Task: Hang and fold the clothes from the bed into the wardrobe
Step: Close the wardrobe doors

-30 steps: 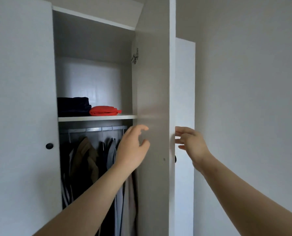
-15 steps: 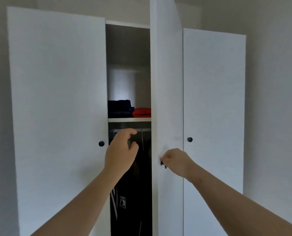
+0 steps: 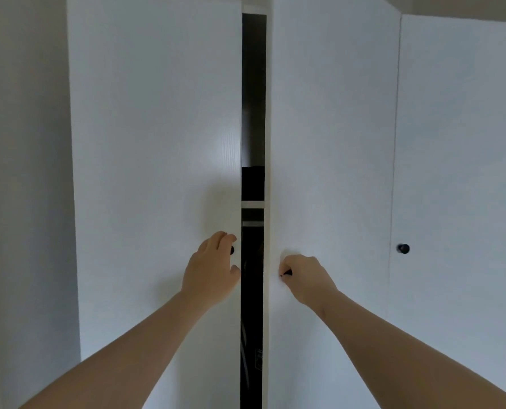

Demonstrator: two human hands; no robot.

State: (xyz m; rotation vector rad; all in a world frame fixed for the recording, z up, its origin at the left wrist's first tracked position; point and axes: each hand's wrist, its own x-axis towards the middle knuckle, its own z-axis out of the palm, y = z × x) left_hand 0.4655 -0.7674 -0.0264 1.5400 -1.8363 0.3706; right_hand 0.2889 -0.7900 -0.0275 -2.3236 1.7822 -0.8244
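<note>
The white wardrobe stands in front of me with its left door [image 3: 157,143] and middle door [image 3: 334,143] a narrow gap apart. Through the gap I see dark folded clothes [image 3: 253,183] on a shelf [image 3: 253,204] and dark hanging clothes [image 3: 251,320] below the rail. My right hand [image 3: 307,278] pinches the middle door's black knob [image 3: 286,273]. My left hand [image 3: 213,267] is at the left door's black knob [image 3: 232,250], with curved fingers over it and the thumb apart below it. The bed is out of view.
A third wardrobe door [image 3: 458,172] on the right is closed and carries a black knob [image 3: 403,248]. A plain grey wall [image 3: 24,172] runs along the left of the wardrobe.
The middle door has swung nearly closed with my right hand on its knob, so the red and dark folded clothes are mostly hidden. My left hand moved to the left door's knob.
</note>
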